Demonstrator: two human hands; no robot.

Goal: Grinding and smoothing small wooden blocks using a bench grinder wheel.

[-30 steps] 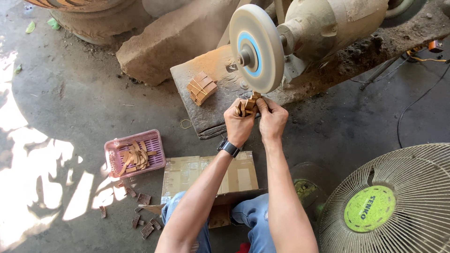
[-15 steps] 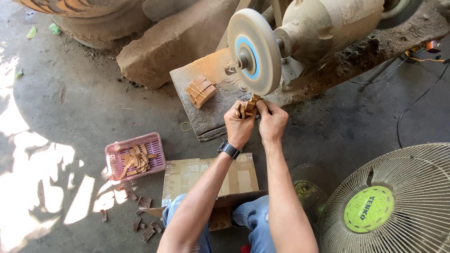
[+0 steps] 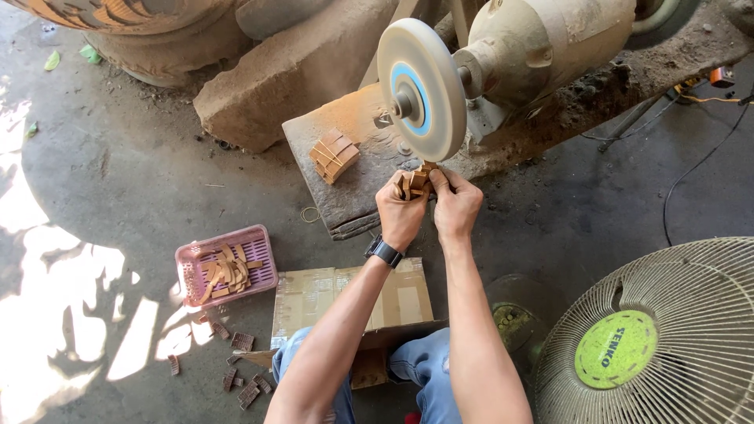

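Note:
My left hand (image 3: 400, 212) and my right hand (image 3: 455, 206) together grip a small bundle of brown wooden pieces (image 3: 414, 180). The bundle's top is held up against the lower edge of a pale round buffing wheel (image 3: 421, 88) with a blue centre ring, mounted on a dusty bench motor (image 3: 542, 39). A black watch sits on my left wrist. A stack of similar wooden pieces (image 3: 334, 157) lies on the rusty metal slab (image 3: 345, 196) left of the wheel.
A pink plastic basket (image 3: 259, 243) with more wooden pieces stands on the concrete floor at the left, loose pieces scattered below it. A taped cardboard box (image 3: 314, 294) lies by my knees. A floor fan (image 3: 667, 338) fills the lower right. Cables run at the right.
Both hands have stayed at the wheel with the bundle; the view has shifted slightly upward. Nothing was let go or picked up.

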